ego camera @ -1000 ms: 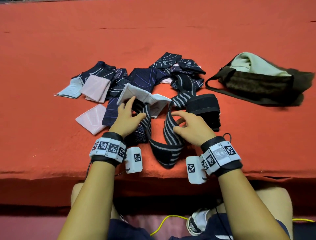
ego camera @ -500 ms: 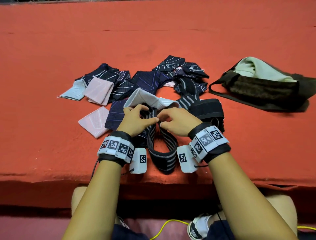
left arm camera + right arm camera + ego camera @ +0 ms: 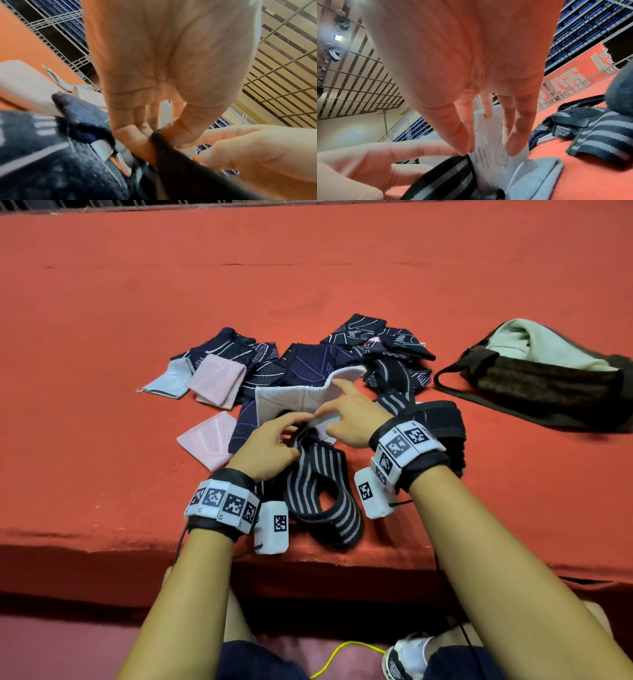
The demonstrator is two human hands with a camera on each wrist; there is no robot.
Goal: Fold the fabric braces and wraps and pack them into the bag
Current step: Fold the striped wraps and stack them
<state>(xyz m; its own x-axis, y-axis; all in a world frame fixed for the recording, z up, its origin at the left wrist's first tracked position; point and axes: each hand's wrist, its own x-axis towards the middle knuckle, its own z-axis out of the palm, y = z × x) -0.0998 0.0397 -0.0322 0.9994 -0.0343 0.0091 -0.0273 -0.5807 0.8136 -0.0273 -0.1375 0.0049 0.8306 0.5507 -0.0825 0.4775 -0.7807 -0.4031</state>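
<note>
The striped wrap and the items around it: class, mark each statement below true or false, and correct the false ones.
1. The left hand pinches an end of the striped wrap. True.
2. The bag lies to the left of the pile. False: it lies on the right side of the orange table.
3. The right hand rests its straight fingers on the white brace. True.
4. The striped wrap is already packed inside the bag. False: it lies looped at the table's near edge, between the wrists.
5. A pink folded piece lies left of the left hand. True.
6. The bag holds nothing. False: pale green fabric shows in its opening.
</note>
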